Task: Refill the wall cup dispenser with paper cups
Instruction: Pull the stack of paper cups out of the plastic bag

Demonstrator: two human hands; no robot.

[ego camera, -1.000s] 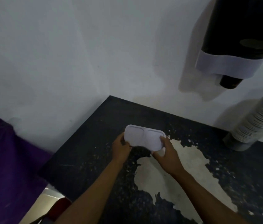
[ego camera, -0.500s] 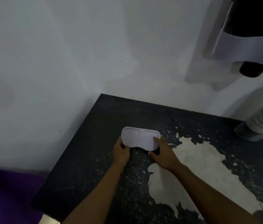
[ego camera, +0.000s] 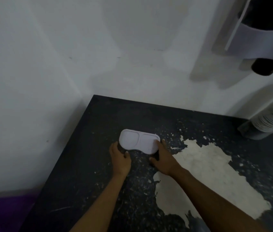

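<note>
Looking down through the head camera, we see a dark surface (ego camera: 85,148) set into a corner of white walls, its black top badly worn, with a large pale patch (ego camera: 204,168) where the coating has flaked away on our right. Near the middle of it lies a white oblong lid (ego camera: 139,142) with two shallow round recesses side by side, lying flat, or very nearly so, on the surface. Our left hand (ego camera: 120,158) sits at the lid's near left edge, fingers curled at the rim and the thumb drawn in toward the palm; we cannot tell for certain whether it grips the lid or only touches it. Our right hand (ego camera: 163,159) is at the lid's right end, with fingers laid over the rim and the thumb spread out low toward the left, so it appears clamped on that end. Both bare forearms reach in from the bottom of the view. High on the right, the wall cup dispenser (ego camera: 259,36) hangs on the wall, a dark body with a pale band around it and a dark opening below. Beneath it, at the right edge, a long stack of paper cups (ego camera: 271,116) leans tilted, its lower end resting on the surface well apart from the lid. A strip of purple fabric (ego camera: 6,213) shows at the lower left.
</note>
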